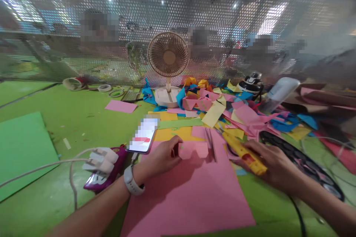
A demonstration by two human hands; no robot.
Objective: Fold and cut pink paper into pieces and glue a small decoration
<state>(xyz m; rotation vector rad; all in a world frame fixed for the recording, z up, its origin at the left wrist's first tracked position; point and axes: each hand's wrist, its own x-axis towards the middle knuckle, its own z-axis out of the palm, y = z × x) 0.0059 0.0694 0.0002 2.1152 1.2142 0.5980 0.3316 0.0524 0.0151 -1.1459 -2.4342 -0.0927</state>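
My left hand [169, 152], with a white watch [133, 180] on its wrist, pinches the left end of a small folded pink paper piece [193, 150]. To the right, my right hand [274, 164] is wrapped round a yellow glue gun [243, 150], its narrow tip pointing up and left; the tip is apart from the paper piece. Between the hands, thin metal blades [211, 144], perhaps of scissors, lie beside the folded piece. A large pink sheet [191, 196] is spread under the left hand. The fingertips behind the glue gun are partly hidden.
A phone [144, 135] and a purple power strip [104, 172] with plugs lie at left. Behind stands a fan [168, 57] by a perforated screen. Colored paper scraps [214, 107] pile up at back right; a black tray [303, 161] sits right. A green sheet [25, 152] lies far left.
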